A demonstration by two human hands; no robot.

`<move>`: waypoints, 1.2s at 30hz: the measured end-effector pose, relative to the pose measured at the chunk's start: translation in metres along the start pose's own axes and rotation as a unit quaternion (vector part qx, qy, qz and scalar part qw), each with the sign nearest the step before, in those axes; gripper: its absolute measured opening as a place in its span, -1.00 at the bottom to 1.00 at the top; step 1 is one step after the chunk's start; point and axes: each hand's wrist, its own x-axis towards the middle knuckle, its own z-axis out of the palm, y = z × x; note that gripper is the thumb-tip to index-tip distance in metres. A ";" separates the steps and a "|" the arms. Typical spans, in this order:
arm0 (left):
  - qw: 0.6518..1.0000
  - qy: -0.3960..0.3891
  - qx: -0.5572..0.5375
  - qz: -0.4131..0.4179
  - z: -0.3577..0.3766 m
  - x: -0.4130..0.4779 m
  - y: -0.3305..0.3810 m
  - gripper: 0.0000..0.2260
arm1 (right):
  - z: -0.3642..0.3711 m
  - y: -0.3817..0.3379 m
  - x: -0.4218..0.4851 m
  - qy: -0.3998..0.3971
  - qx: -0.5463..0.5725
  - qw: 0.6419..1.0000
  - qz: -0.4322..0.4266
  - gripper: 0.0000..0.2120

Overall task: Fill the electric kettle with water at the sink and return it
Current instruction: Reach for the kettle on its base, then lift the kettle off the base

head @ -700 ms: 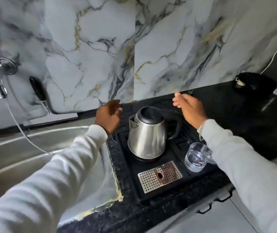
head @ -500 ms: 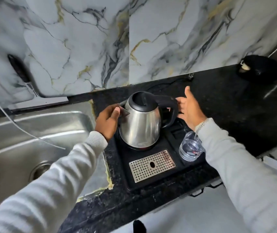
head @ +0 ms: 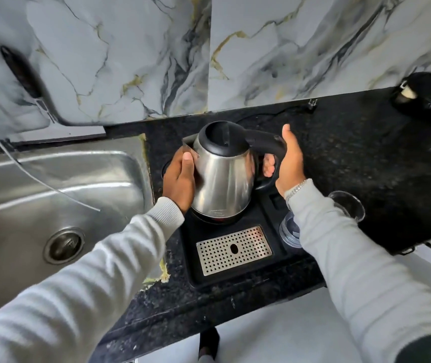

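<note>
A steel electric kettle (head: 222, 174) with a black lid and handle stands on its base in a black tray (head: 190, 258) on the dark counter, lid closed. My right hand (head: 289, 161) is wrapped around the black handle. My left hand (head: 180, 179) presses flat against the kettle's left side just under the spout. The steel sink (head: 52, 195) lies directly left of the tray, with its drain (head: 63, 244) visible. No tap shows in this view.
A perforated metal drip grille (head: 234, 250) sits in the tray's front. Two clear glasses (head: 346, 208) stand right of the tray, partly behind my right sleeve. A black object (head: 423, 95) rests at the back right. A thin hose (head: 39, 182) crosses the sink. Marble wall behind.
My right hand moved in from beside the kettle and closed around its handle. My left hand slid from the spout edge onto the kettle's side. The view shifted downward.
</note>
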 end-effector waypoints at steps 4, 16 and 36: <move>0.999 -0.037 0.008 0.036 -0.021 0.017 0.025 -0.75 | 0.018 -0.019 -0.002 0.015 0.027 0.999 -0.035 -0.39; 0.926 0.110 0.290 0.216 -0.137 0.014 0.084 -0.59 | 0.166 -0.007 -0.026 -0.006 0.036 0.997 -0.061 -0.50; 0.882 0.066 0.329 0.331 -0.273 0.025 0.074 -0.55 | 0.380 0.103 -0.058 -0.057 0.062 0.996 0.027 -0.53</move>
